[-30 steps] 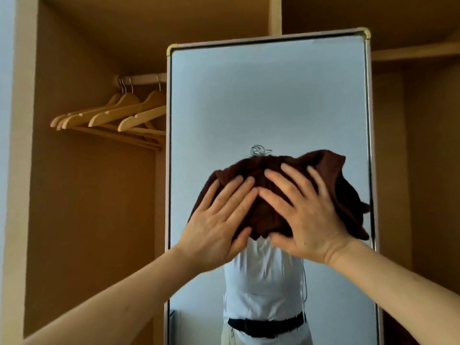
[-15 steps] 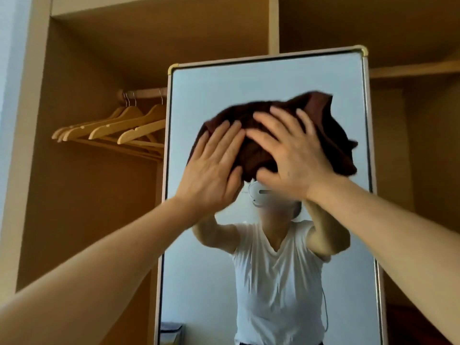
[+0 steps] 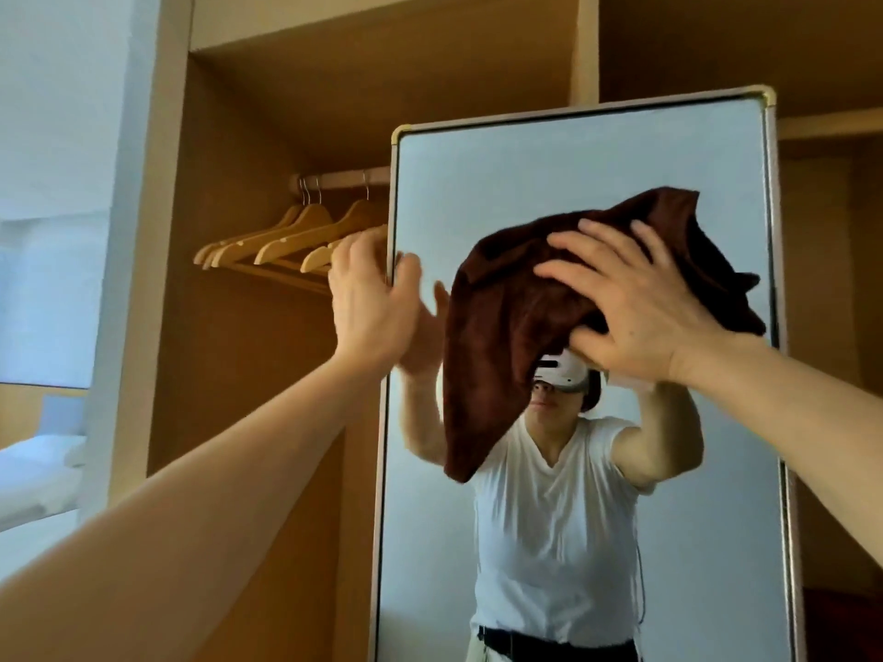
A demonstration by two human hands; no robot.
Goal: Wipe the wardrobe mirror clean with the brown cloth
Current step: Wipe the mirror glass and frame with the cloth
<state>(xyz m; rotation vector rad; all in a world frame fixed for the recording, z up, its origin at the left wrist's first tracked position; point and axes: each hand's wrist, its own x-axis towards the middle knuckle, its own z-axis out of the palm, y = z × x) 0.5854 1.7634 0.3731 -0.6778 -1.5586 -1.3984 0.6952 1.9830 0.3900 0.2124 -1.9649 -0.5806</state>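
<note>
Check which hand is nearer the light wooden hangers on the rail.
Left. The left hand is beside the wooden hangers, at the framed mirror's edge; the right hand presses the brown cloth on the glass, farther off.

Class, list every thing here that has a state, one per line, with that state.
mirror: upright, partly covered.
brown cloth: bunched, pressed to the mirror, one end hanging.
right hand: open, fingers spread, pressing the cloth.
left hand: open, at the mirror's left edge, off the cloth.
hangers: hanging on the rail, bare.
</note>
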